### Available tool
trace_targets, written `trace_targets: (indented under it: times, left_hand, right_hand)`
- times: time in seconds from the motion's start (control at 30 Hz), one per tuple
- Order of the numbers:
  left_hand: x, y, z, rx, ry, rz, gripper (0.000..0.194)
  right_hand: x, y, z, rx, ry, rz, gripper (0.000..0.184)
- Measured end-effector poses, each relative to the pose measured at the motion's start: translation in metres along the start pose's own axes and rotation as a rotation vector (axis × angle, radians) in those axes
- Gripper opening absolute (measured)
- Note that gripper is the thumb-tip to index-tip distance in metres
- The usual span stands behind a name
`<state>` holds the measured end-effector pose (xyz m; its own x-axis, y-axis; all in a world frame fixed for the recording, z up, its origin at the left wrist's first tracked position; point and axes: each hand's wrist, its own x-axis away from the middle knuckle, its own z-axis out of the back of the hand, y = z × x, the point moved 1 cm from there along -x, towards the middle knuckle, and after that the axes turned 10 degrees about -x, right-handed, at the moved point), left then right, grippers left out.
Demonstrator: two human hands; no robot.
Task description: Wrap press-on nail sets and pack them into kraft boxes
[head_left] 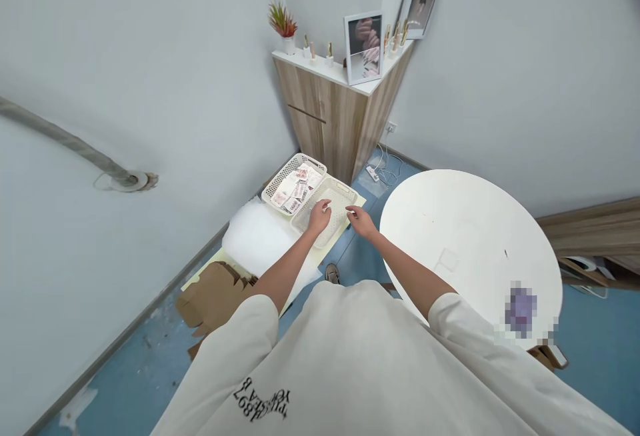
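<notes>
Two white plastic baskets sit side by side on a pale yellow table. The far basket holds several small pink and white packets. The near basket looks empty. My left hand hovers over the near basket with its fingers loosely curled and nothing visible in them. My right hand reaches toward the same basket's right edge, fingers bent and slightly apart, holding nothing I can see.
A white foam-like sheet and flat brown cardboard boxes lie on the yellow table. A round white table stands at my right. A wooden cabinet with frames and a plant fills the corner. A power strip lies on the blue floor.
</notes>
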<state>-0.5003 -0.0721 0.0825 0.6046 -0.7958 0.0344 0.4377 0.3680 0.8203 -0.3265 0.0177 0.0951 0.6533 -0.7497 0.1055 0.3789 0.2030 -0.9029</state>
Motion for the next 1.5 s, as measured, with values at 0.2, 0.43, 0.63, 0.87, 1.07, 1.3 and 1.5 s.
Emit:
trace_targets:
  times: [0.2, 0.43, 0.63, 0.87, 1.07, 1.3, 1.5]
  left_hand:
    - [-0.067, -0.042, 0.042, -0.077, 0.057, 0.085, 0.031]
    - [-0.138, -0.079, 0.055, -0.288, 0.104, 0.204, 0.040]
    - [-0.182, -0.092, 0.050, -0.440, 0.065, 0.266, 0.045]
    - [-0.199, -0.088, 0.046, -0.620, 0.035, 0.244, 0.044]
    - [-0.200, -0.085, 0.044, -0.669, 0.029, 0.232, 0.043]
    - [-0.187, -0.076, 0.052, -0.551, 0.089, 0.199, 0.054]
    - [-0.164, -0.041, 0.060, -0.476, 0.065, 0.046, 0.057]
  right_hand:
    - [-0.046, -0.030, -0.042, -0.009, -0.031, -0.022, 0.034]
    - [-0.077, -0.042, -0.058, -0.044, -0.060, -0.086, 0.034]
    - [-0.093, -0.043, -0.061, -0.069, -0.056, -0.108, 0.033]
    - [-0.103, -0.046, -0.054, -0.070, -0.058, -0.123, 0.034]
    - [-0.104, -0.042, -0.044, -0.057, -0.045, -0.135, 0.033]
    - [-0.101, -0.032, -0.043, -0.075, -0.048, -0.119, 0.033]
    - [-0.094, -0.027, -0.032, -0.140, 0.015, -0.139, 0.033]
